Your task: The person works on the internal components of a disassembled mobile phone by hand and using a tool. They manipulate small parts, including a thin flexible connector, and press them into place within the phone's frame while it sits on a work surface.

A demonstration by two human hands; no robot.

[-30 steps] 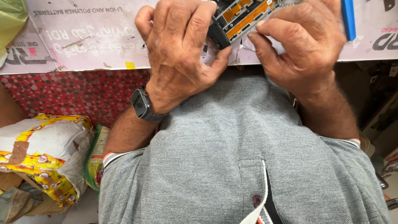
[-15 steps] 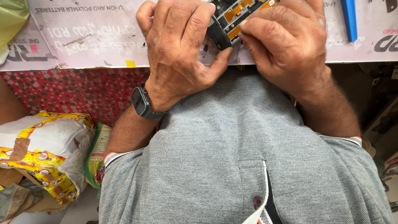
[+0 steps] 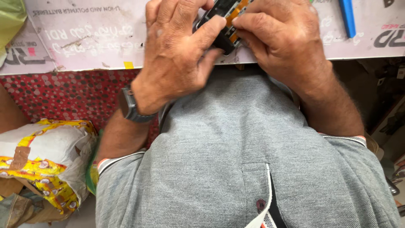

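White board covers the table (image 3: 84, 46) in front of me, scratched and marked, and a blue pen (image 3: 348, 17) lies on it off to my right. My two hands meet at the table's near edge, just above my grey shirt (image 3: 236, 160). Between them is a small black gadget with orange strips (image 3: 228, 19). A second ago I could see more of its orange strips, and it sat further to the right. Now it has slid left and my fingers cover more of it. My left hand (image 3: 177, 55) curls over its left end, with the thumb pressing on top, so that grip is pinching the gadget. My right hand (image 3: 282, 46) pushes in from the other side, with the first finger laid flat across the gadget, so that grip is pressed on it too. I think my hold is now tighter, so I am squeezing or pushing some part of it. By my left elbow sits a yellow and white sack (image 3: 42, 164) on the floor.
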